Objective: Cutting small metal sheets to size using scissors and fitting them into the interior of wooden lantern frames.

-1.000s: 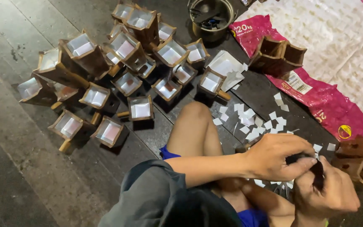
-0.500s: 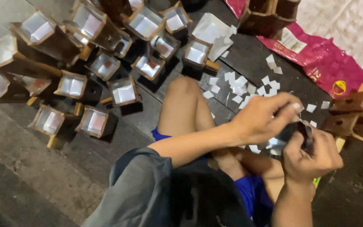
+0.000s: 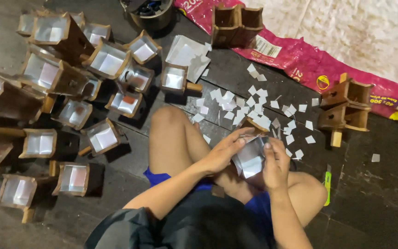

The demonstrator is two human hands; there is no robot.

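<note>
I sit cross-legged on a dark plank floor. My left hand and my right hand together hold a small wooden box lined with shiny silver foil, just above my lap. The left fingers press on the foil at the box's upper edge. The right hand grips the box's right side. Several small white paper squares lie scattered on the floor right behind the box.
Several foil-lined wooden boxes are piled at the left. Unlined wooden boxes stand at the top and right. A pink plastic bag lies along the back, a dark pot at top, a green cutter by my right knee.
The view has shifted lower and closer. Both hands have drawn in over my lap, and the foil-lined box now shows plainly between them.
</note>
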